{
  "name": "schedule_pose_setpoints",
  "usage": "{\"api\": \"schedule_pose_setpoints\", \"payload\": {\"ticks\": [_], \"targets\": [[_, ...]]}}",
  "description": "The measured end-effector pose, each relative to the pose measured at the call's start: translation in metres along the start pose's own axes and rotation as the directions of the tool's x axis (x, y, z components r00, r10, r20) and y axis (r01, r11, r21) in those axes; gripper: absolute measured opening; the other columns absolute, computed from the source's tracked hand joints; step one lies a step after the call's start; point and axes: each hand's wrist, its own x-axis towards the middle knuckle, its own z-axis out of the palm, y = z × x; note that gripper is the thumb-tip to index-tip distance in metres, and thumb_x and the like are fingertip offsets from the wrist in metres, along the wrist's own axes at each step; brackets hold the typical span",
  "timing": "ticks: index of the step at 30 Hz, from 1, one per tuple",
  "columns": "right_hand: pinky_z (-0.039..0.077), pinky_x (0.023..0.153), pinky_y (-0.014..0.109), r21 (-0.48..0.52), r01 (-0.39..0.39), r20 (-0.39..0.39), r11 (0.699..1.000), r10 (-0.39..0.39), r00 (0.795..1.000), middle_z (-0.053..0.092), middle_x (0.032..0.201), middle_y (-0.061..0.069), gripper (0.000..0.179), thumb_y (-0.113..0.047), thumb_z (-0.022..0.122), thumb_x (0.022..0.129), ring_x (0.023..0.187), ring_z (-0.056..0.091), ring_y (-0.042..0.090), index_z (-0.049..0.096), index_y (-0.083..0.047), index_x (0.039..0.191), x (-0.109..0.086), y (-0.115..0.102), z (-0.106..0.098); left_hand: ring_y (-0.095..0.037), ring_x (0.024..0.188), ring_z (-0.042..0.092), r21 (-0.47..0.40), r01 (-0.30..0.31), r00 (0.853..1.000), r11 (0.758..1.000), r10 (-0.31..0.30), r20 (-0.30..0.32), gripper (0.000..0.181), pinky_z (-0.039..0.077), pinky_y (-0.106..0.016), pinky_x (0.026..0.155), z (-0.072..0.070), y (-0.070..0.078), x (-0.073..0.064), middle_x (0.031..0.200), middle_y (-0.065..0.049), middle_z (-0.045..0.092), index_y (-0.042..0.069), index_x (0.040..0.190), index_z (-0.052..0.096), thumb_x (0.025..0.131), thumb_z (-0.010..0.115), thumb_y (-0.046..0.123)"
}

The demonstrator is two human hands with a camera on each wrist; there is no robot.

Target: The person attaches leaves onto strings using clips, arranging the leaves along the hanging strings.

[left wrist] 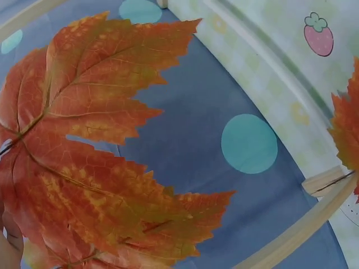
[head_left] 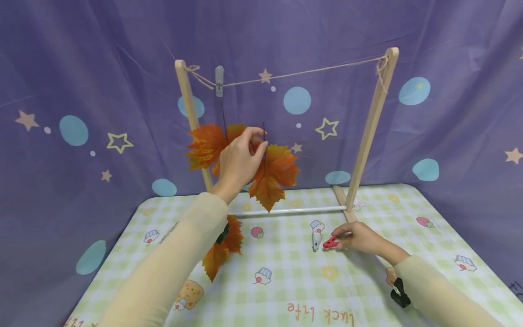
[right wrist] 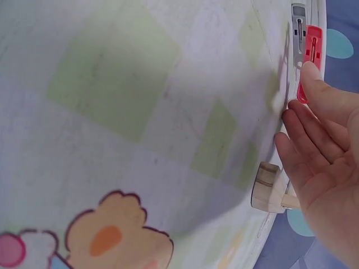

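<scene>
My left hand (head_left: 240, 161) is raised in front of the string and pinches the thin stem of an orange maple leaf (head_left: 273, 175), whose blade hangs below the fingertips. That leaf (left wrist: 101, 179) fills much of the left wrist view. Behind the hand, a second orange leaf (head_left: 207, 145) hangs under a grey clothespin (head_left: 219, 81) clipped on the string. Low over the table, my right hand (head_left: 361, 238) holds a red clothespin (head_left: 331, 243) between thumb and fingers. Beside it lies another grey clothespin (head_left: 317, 240). The right wrist view shows the thumb on the red clothespin (right wrist: 314, 42).
A twine string (head_left: 302, 72) runs between two wooden posts (head_left: 372, 127), joined low down by a white rod (head_left: 294, 210). Another orange leaf (head_left: 229, 245) lies on the checked tablecloth (head_left: 286, 268), partly behind the left sleeve. A purple curtain (head_left: 261, 36) stands behind.
</scene>
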Motion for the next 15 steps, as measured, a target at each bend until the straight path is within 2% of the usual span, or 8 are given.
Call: {"api": "schedule_pose_setpoints", "payload": {"ticks": [4,8,11,15], "targets": [[0.055,0.083,0.042,0.000,0.002,0.001,1.000,-0.002,1.000,0.072,0.104,0.016,0.029,-0.008,0.079,0.083,0.097,0.068,0.034,0.071,0.005,0.107,0.001,-0.002,-0.002,-0.012,0.063,0.051,-0.013,-0.007,1.000,1.000,0.006,-0.027,0.027,0.038,-0.032,0.052,-0.002,0.002,0.004,0.089,0.005,0.069,0.016,0.120,0.062,0.096,0.068,0.028],[0.055,0.078,0.032,0.015,-0.010,0.018,1.000,0.009,1.000,0.072,0.102,0.015,0.027,-0.009,0.077,0.085,0.095,0.068,0.032,0.071,0.005,0.107,0.004,-0.005,-0.003,-0.014,0.063,0.051,-0.009,0.001,0.999,1.000,-0.002,-0.051,0.027,0.037,-0.032,0.052,-0.005,0.004,0.006,0.094,0.004,0.070,0.016,0.119,0.062,0.096,0.067,0.029],[0.054,0.076,0.028,0.009,-0.018,0.016,1.000,0.018,1.000,0.072,0.101,0.014,0.027,-0.009,0.076,0.086,0.093,0.068,0.028,0.070,0.006,0.107,0.005,-0.006,-0.002,-0.015,0.062,0.050,0.001,0.013,0.999,1.000,-0.012,-0.050,0.027,0.037,-0.032,0.053,-0.005,0.005,0.009,0.097,0.004,0.070,0.016,0.120,0.061,0.098,0.064,0.031],[0.054,0.076,0.028,-0.027,-0.019,0.003,0.999,0.019,1.000,0.072,0.101,0.010,0.028,-0.010,0.074,0.089,0.091,0.067,0.022,0.069,0.006,0.111,0.005,-0.004,0.001,-0.016,0.061,0.051,0.007,0.027,0.999,1.000,-0.027,-0.046,0.025,0.038,-0.032,0.053,-0.002,0.005,0.011,0.099,0.003,0.070,0.016,0.120,0.061,0.099,0.062,0.031]]}}
